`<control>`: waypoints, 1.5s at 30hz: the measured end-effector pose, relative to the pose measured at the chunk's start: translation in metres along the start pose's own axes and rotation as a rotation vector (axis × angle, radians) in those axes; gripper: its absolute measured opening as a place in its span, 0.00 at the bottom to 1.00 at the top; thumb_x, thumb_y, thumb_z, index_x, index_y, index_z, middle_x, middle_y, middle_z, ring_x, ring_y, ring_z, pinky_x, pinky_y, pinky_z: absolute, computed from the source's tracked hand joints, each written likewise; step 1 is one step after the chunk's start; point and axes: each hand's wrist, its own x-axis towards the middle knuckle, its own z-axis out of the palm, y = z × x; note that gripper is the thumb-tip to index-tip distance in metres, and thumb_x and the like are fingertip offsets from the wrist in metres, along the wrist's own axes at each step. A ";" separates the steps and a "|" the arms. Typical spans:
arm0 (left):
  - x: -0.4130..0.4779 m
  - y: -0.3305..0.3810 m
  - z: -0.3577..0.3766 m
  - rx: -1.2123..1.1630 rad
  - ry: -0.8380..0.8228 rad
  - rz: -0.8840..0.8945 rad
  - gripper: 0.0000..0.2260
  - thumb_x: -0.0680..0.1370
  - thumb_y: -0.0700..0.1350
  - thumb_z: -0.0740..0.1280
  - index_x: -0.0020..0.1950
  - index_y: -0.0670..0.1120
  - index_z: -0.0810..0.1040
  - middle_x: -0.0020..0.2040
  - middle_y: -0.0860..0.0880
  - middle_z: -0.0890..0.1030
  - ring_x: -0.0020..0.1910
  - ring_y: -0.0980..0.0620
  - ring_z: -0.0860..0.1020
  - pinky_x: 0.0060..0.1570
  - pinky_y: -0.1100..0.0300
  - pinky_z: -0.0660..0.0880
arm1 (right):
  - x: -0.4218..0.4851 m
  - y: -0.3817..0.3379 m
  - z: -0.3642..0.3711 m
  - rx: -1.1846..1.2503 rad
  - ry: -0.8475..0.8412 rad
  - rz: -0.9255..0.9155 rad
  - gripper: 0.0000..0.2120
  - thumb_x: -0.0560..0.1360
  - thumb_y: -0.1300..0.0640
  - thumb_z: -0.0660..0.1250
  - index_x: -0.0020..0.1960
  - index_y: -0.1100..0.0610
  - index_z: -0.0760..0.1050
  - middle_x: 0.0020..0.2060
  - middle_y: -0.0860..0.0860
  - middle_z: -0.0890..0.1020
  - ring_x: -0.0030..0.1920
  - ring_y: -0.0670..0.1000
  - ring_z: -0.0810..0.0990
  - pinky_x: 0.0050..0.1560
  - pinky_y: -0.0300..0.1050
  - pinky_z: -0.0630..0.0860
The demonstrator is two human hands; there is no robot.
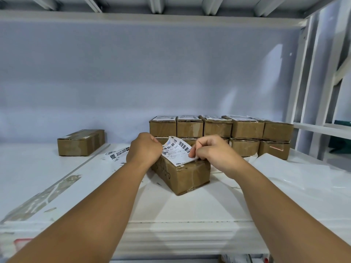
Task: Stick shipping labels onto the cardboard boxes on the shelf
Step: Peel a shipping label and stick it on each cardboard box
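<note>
In the head view, just below the middle of the frame, a cardboard box (182, 174) lies skewed on the white shelf (91, 179), one corner pointing toward the lower edge of the frame, with tape across its creased front face. Over its top a shipping label (176, 151), printed with barcodes, is held between both hands. Its lower edge meets the box top while its upper part curls up off the cardboard. The left hand (144, 149) is curled at the label's left edge with its grip closed there; its fingertips are hidden behind the back of the hand. The right hand (214, 151) has its grip closed on the label's lower right corner, pinched between thumb and forefinger, the other fingers curled in. Behind the hands, centre right, stands a stack of boxes (247, 130) two rows high against the pale back wall (133, 73), the top row already bearing white labels. A lone box (80, 142) sits well apart at the left. A printed sheet (116, 154) with a square code lies flat on the shelf just beyond the left wrist. At the right, loose white sheets (288, 168) spread over the shelf in front of the stack. White metal uprights (302, 76) frame the right side.
</note>
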 end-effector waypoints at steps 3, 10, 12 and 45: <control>-0.001 0.000 0.000 0.032 -0.011 0.006 0.06 0.72 0.42 0.64 0.44 0.49 0.79 0.45 0.49 0.81 0.49 0.46 0.77 0.48 0.58 0.73 | 0.000 0.000 -0.001 -0.006 -0.011 0.013 0.20 0.70 0.72 0.58 0.23 0.57 0.65 0.33 0.48 0.81 0.30 0.36 0.74 0.28 0.31 0.64; -0.005 0.002 -0.004 0.077 -0.007 0.014 0.03 0.72 0.45 0.66 0.44 0.50 0.76 0.43 0.51 0.78 0.49 0.47 0.76 0.55 0.53 0.74 | 0.000 0.001 -0.002 -0.006 -0.020 0.031 0.17 0.70 0.72 0.58 0.26 0.58 0.65 0.35 0.53 0.81 0.34 0.35 0.77 0.29 0.29 0.65; -0.006 0.002 -0.004 0.068 -0.004 0.023 0.04 0.73 0.43 0.63 0.46 0.52 0.73 0.44 0.52 0.77 0.49 0.47 0.75 0.54 0.54 0.73 | 0.000 0.000 -0.003 0.005 -0.025 0.032 0.17 0.70 0.72 0.58 0.26 0.59 0.65 0.36 0.54 0.81 0.33 0.35 0.77 0.29 0.28 0.66; -0.006 0.005 0.001 0.236 -0.507 0.353 0.24 0.64 0.61 0.59 0.60 0.63 0.75 0.63 0.58 0.76 0.63 0.54 0.72 0.65 0.52 0.67 | -0.003 0.000 -0.007 0.285 -0.104 0.168 0.12 0.62 0.70 0.57 0.36 0.53 0.70 0.34 0.49 0.70 0.36 0.47 0.68 0.29 0.36 0.63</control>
